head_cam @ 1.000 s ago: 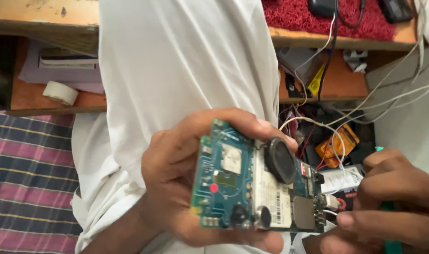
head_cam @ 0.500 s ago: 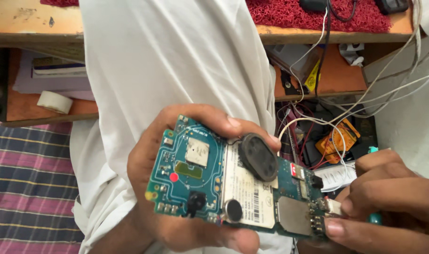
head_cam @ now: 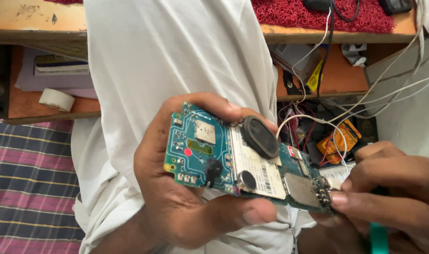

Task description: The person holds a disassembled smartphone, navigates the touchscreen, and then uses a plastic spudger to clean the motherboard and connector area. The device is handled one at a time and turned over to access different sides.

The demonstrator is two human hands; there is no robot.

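The left hand [head_cam: 186,188] was clamped around a blue-green circuit board [head_cam: 233,160] at frame centre. The right hand [head_cam: 388,193], closed on a green tool [head_cam: 378,237], pinched the board's lower-right end. In the inspector's judgement, a steady edge grip and light tool pressure would serve best.

- A wooden worktop [head_cam: 31,21] runs along the top of the frame; a red mat [head_cam: 318,14] lies on it at upper right.
- On the shelf [head_cam: 50,108] beneath it, at upper left, sit a roll of white tape [head_cam: 56,99] and stacked papers [head_cam: 54,75].
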